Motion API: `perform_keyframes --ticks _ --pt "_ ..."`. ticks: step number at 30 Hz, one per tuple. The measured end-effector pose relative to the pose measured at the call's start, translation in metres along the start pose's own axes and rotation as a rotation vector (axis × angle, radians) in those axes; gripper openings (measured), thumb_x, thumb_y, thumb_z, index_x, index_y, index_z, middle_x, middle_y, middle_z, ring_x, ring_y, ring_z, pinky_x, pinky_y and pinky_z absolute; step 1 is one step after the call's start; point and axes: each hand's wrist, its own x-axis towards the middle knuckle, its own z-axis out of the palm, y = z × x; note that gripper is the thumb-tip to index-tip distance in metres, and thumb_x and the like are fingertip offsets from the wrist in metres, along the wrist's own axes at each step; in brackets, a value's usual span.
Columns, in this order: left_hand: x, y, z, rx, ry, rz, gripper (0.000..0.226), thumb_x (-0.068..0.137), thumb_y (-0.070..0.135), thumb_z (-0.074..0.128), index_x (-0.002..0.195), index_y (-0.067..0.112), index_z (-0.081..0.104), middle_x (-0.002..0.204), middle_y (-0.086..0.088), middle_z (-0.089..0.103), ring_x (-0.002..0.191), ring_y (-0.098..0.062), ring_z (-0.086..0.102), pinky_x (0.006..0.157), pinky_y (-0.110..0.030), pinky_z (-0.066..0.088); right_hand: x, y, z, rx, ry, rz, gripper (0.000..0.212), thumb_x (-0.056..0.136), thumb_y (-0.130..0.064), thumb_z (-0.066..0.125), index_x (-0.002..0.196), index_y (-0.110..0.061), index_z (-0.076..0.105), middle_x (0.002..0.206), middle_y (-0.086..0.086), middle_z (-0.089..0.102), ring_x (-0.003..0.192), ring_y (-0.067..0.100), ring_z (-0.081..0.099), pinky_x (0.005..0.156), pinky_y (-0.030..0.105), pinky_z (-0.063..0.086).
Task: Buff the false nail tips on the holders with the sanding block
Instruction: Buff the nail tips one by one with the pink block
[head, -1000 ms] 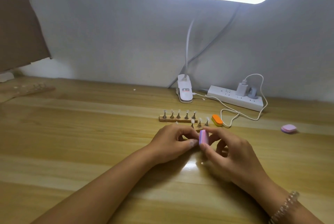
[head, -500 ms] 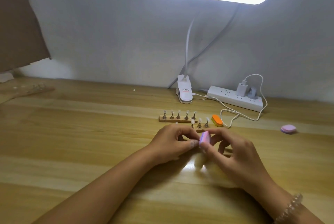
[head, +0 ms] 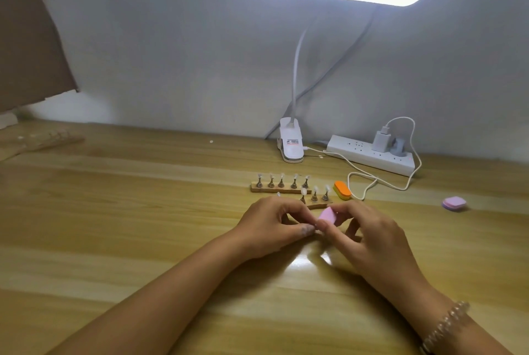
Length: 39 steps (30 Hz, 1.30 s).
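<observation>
Right hand (head: 372, 237) pinches the pink sanding block (head: 327, 215), now rolled from edge-on to flat face showing. Left hand (head: 272, 225) pinches a nail tip hidden by its fingers. Both work mid-surface (head: 143, 211), just before the nail holders (head: 315, 197). Judged: buffing stroke under way.

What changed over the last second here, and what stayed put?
The right hand has turned the pink sanding block it pinches: edge-on and upright before, now tilted with its broad face towards the camera. The left hand stays curled beside it; what it holds is hidden. The nail tip holders, the orange block and the spare pink block have not moved.
</observation>
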Motion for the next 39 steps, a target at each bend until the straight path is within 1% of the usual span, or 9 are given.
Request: perform_keyframes --ticks 3,8,12,16,20,24,30,33,39 --pt "0.000 0.000 0.000 0.008 -0.010 0.001 0.020 0.089 0.018 0.071 0.086 0.038 0.071 0.066 0.027 0.063 0.051 0.009 0.052 0.049 -0.011 0.034 -0.004 -0.005 0.001 -0.012 -0.078 -0.093 0.036 0.078 -0.062 0.062 0.096 -0.031 0.066 0.083 -0.020 0.061 0.065 0.006 0.058 0.061 0.035 0.051" --pt "0.000 0.000 0.001 -0.006 -0.002 0.005 0.014 0.088 0.026 0.075 0.086 0.040 0.072 0.079 0.018 0.069 0.052 0.009 0.051 0.052 -0.011 0.034 0.000 0.001 0.000 -0.007 0.006 0.009 0.040 0.075 -0.063 0.061 0.093 -0.028 0.066 0.081 -0.017 0.062 0.065 0.005 0.058 0.065 0.039 0.052" --pt "0.000 -0.002 0.001 -0.029 -0.011 0.000 0.020 0.087 0.020 0.074 0.083 0.039 0.071 0.065 0.025 0.065 0.051 0.009 0.053 0.050 -0.009 0.036 -0.004 -0.004 0.001 -0.023 -0.067 -0.075 0.035 0.077 -0.061 0.065 0.092 -0.029 0.065 0.082 -0.018 0.060 0.063 0.006 0.057 0.059 0.034 0.051" --pt "0.001 -0.003 0.001 -0.004 -0.004 0.029 0.009 0.088 0.026 0.075 0.091 0.035 0.075 0.083 0.016 0.073 0.054 0.009 0.052 0.056 -0.012 0.036 0.000 0.003 0.000 -0.022 0.019 0.029 0.029 0.075 -0.053 0.070 0.090 -0.029 0.065 0.080 -0.017 0.061 0.064 0.004 0.058 0.063 0.034 0.050" --pt "0.001 -0.005 0.001 -0.016 0.002 0.043 0.018 0.087 0.015 0.072 0.089 0.034 0.074 0.070 0.022 0.066 0.055 0.010 0.052 0.056 -0.008 0.034 -0.006 -0.006 0.002 -0.029 -0.110 -0.095 0.037 0.076 -0.061 0.063 0.095 -0.030 0.065 0.084 -0.019 0.060 0.065 0.005 0.057 0.059 0.033 0.050" --pt "0.002 -0.006 0.001 -0.012 0.013 0.060 0.008 0.090 0.022 0.073 0.096 0.026 0.077 0.086 0.011 0.072 0.053 0.010 0.050 0.056 -0.008 0.033 0.000 0.005 0.000 -0.013 0.010 0.054 0.029 0.076 -0.053 0.069 0.094 -0.030 0.065 0.082 -0.016 0.064 0.065 0.005 0.059 0.065 0.034 0.051" --pt "0.002 -0.007 0.001 -0.011 0.021 0.065 0.013 0.090 0.013 0.071 0.095 0.022 0.077 0.067 0.023 0.063 0.053 0.012 0.050 0.057 -0.007 0.033 -0.004 -0.001 0.003 0.016 -0.078 -0.032 0.030 0.076 -0.058 0.069 0.091 -0.032 0.064 0.083 -0.017 0.063 0.063 0.007 0.059 0.058 0.032 0.050" --pt "0.002 -0.006 0.001 0.006 0.023 0.068 0.010 0.091 0.017 0.071 0.098 0.020 0.077 0.082 0.014 0.070 0.055 0.013 0.051 0.057 -0.007 0.033 -0.001 0.007 0.001 0.020 -0.002 0.037 0.030 0.076 -0.058 0.066 0.090 -0.032 0.064 0.083 -0.017 0.065 0.065 0.006 0.059 0.061 0.028 0.046" --pt "0.002 -0.006 0.000 0.040 0.008 0.053 0.017 0.094 0.017 0.064 0.106 0.025 0.076 0.100 0.009 0.074 0.058 0.010 0.050 0.062 -0.016 0.035 -0.003 0.003 0.004 0.071 -0.051 -0.027 0.031 0.078 -0.062 0.064 0.095 -0.036 0.065 0.086 -0.020 0.065 0.064 0.008 0.060 0.059 0.028 0.050"
